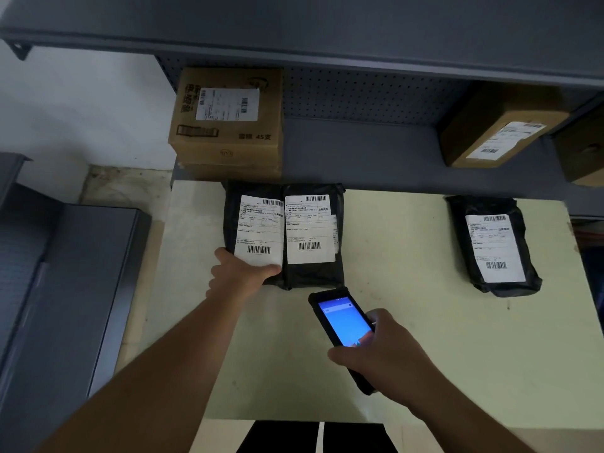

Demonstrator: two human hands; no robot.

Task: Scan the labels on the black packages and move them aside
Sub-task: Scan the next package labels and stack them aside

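Note:
Three black packages with white barcode labels lie on the pale table (pixel 425 338). Two sit side by side at the far left: the left package (pixel 253 223) and the middle package (pixel 312 230). The third package (pixel 493 245) lies alone at the far right. My left hand (pixel 240 273) grips the near corner of the left package, thumb on its label. My right hand (pixel 384 354) holds a black handheld scanner (pixel 343 325) with a lit blue screen, its top end pointing toward the middle package from just in front of it.
A grey shelf (pixel 359 152) behind the table carries a large cardboard box (pixel 228 122) at left and a smaller brown box (pixel 496 125) at right. A grey metal cabinet (pixel 65 289) stands left of the table. A dark object (pixel 313 436) sits below the table's near edge.

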